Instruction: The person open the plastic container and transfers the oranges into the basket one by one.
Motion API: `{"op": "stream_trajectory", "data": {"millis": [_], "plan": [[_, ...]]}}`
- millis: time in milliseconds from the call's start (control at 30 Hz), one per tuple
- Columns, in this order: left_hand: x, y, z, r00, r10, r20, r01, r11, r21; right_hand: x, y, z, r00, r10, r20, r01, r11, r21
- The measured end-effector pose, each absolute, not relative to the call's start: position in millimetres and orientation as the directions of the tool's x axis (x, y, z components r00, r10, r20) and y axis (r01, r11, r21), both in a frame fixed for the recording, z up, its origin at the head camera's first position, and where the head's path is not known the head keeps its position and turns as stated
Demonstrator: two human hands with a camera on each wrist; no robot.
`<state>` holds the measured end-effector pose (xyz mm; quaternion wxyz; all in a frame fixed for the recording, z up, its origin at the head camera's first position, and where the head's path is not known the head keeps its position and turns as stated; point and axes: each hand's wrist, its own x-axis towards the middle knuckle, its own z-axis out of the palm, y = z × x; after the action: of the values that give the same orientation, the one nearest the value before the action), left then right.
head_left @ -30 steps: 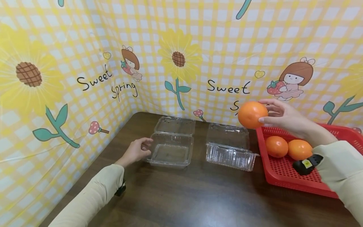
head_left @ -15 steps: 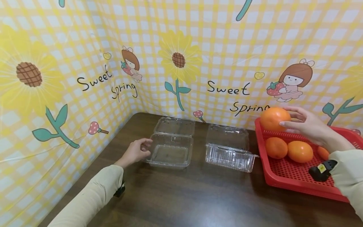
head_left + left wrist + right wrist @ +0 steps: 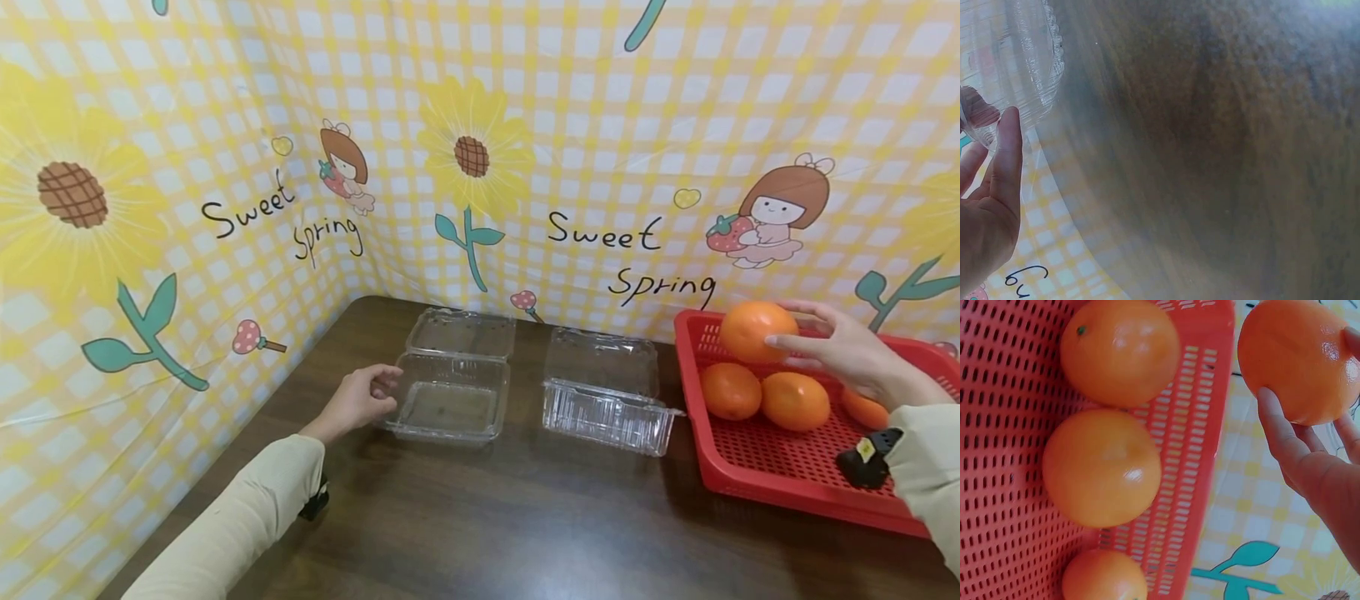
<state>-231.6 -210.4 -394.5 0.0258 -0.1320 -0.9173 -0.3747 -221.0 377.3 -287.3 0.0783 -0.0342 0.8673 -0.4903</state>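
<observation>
My right hand (image 3: 840, 346) holds an orange (image 3: 758, 332) between thumb and fingers above the back of a red basket (image 3: 780, 492). In the right wrist view the same orange (image 3: 1300, 359) sits in the fingertips, apart from the other fruit. At the left side of a lidded clear plastic container (image 3: 453, 433), my left hand (image 3: 358, 404) pinches its rim. The left wrist view shows the thumb and a finger on either side of the container's plastic wall (image 3: 1029, 69). That container stands with its lid folded back.
Several oranges (image 3: 795, 402) lie in the basket. A second clear container (image 3: 607, 417), its lid also folded back, stands between the first one and the basket. Everything rests on a dark wooden table (image 3: 480, 517), with a printed yellow checked cloth (image 3: 480, 250) hanging behind and at left.
My right hand has carried the orange to the right and lower, from the basket's left edge to over its inside. The left hand stays at the left container.
</observation>
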Motion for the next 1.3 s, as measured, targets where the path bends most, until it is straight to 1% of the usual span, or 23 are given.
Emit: {"op": "stream_trajectory", "data": {"millis": [200,500,600,700,833,933,1167,1300], "plan": [[-232,-211,-394,-0.966,0.216,0.144,0.255,0.683,0.684,-224,385,-292,-0.976,-0.143,-0.164,0.066,0.526,-0.848],[-233,-209,-395,-0.963,0.220,0.154,0.265,0.681,0.683,-224,389,-300,-0.983,-0.126,-0.137,0.043,0.562,-0.826],[-233,-209,-395,-0.964,0.219,0.151,0.262,0.681,0.684,-225,395,-305,-0.979,-0.141,-0.147,0.041,0.568,-0.822],[-233,-210,-395,-0.964,0.219,0.151,0.262,0.684,0.681,-226,401,-307,-0.976,-0.143,-0.166,0.047,0.603,-0.797],[-232,-210,-394,-0.964,0.219,0.151,0.262,0.684,0.681,-224,403,-308,-0.972,-0.116,-0.204,0.086,0.634,-0.769],[-231,-210,-393,-0.964,0.219,0.151,0.262,0.681,0.684,-223,404,-309,-0.967,-0.117,-0.225,0.105,0.624,-0.774],[-232,-209,-394,-0.965,0.218,0.143,0.255,0.678,0.690,-222,412,-313,-0.958,-0.174,-0.229,0.087,0.582,-0.809],[-233,-208,-394,-0.964,0.222,0.149,0.262,0.675,0.690,-223,416,-315,-0.950,-0.185,-0.251,0.104,0.569,-0.815]]}}
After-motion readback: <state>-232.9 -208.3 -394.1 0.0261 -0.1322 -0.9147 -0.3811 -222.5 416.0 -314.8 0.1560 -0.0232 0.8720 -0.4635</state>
